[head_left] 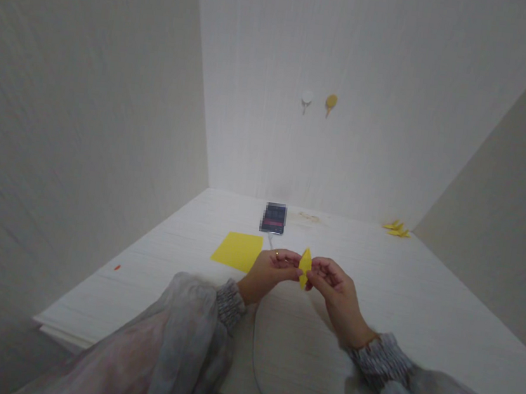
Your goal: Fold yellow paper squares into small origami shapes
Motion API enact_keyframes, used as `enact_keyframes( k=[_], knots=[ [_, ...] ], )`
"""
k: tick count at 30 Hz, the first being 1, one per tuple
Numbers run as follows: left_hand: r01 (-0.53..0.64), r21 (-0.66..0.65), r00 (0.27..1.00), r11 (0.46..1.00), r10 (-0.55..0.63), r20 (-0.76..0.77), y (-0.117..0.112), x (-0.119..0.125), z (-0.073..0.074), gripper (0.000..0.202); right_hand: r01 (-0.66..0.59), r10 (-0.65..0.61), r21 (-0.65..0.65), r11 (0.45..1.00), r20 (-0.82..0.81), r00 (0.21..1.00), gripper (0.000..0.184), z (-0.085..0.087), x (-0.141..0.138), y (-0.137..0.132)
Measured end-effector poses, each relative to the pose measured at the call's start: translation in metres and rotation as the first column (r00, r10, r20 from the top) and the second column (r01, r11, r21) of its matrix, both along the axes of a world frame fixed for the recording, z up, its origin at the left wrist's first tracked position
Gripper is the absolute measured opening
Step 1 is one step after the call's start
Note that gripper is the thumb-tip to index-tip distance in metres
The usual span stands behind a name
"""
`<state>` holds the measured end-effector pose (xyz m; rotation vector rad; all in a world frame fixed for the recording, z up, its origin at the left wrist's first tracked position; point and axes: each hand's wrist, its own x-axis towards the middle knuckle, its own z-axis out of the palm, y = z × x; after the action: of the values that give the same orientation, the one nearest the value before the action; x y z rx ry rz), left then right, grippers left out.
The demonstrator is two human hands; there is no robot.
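Observation:
A small piece of folded yellow paper [305,263], narrow and pointed at top and bottom, is held upright above the white table. My left hand [278,268] pinches its left side between thumb and fingers. From the right, my right hand [335,284] grips the opposite side in the same way, its thumb near the paper's lower middle. Behind my left wrist lies a flat sheet of yellow paper [238,251], its right corner partly covered by that hand.
A phone [274,218] lies at the back with a white cable [256,349] running to the front edge. Several folded yellow pieces [397,229] sit in the back right corner. An orange scrap [117,267] lies left. Two hooks [331,101] [307,97] hang on the back wall.

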<state>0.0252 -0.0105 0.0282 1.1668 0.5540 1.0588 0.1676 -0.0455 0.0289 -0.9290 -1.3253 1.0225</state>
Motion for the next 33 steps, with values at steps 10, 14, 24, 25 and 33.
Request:
enact_keyframes(
  k=[10, 14, 24, 25, 33],
  knots=[
    [-0.026, -0.005, 1.000, 1.000, 0.026, -0.017, 0.0018, -0.0006, -0.0033, 0.025, 0.031, -0.032, 0.024, 0.999, 0.047, 0.998, 0.013, -0.0011, 0.0025, 0.0001],
    [-0.009, 0.018, 1.000, 1.000, 0.009, -0.021, 0.0006, -0.0012, -0.0014, 0.022, 0.004, -0.006, 0.042, 0.999, 0.051, 0.999, 0.008, -0.0003, 0.0033, -0.0006],
    [0.001, 0.023, 1.000, 1.000, 0.000, -0.023, 0.0000, -0.0012, -0.0013, 0.017, -0.007, 0.000, 0.122, 0.992, 0.054, 0.999, 0.004, 0.0009, 0.0037, -0.0024],
    [0.005, 0.025, 1.000, 1.000, -0.004, -0.021, -0.0001, -0.0013, -0.0016, 0.017, -0.012, 0.004, 0.127, 0.992, 0.057, 0.998, 0.004, 0.0011, 0.0038, -0.0024],
    [0.021, 0.013, 1.000, 1.000, -0.021, 0.022, 0.0001, -0.0028, -0.0016, 0.019, -0.017, -0.022, 0.241, 0.970, 0.160, 0.987, 0.009, 0.0021, 0.0047, -0.0016]
  ],
)
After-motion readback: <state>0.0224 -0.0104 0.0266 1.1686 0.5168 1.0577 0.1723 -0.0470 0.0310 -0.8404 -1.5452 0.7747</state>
